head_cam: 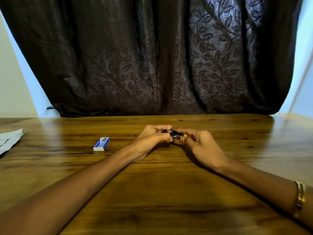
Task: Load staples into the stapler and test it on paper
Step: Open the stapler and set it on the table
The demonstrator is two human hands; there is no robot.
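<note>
A small black stapler [174, 134] with a yellow tip is held between both hands just above the middle of the wooden table [152, 192]. My left hand [153, 138] grips its left end, fingers curled over the top. My right hand [201, 146] pinches its right end near the yellow part. Most of the stapler is hidden by fingers. A blue and white staple box [101, 144] lies flat on the table to the left of my left hand. White paper [9, 139] lies at the table's far left edge.
A dark leaf-patterned curtain [152, 56] hangs behind the table's far edge. Pale walls show on both sides. A gold bangle [300, 199] sits on my right forearm.
</note>
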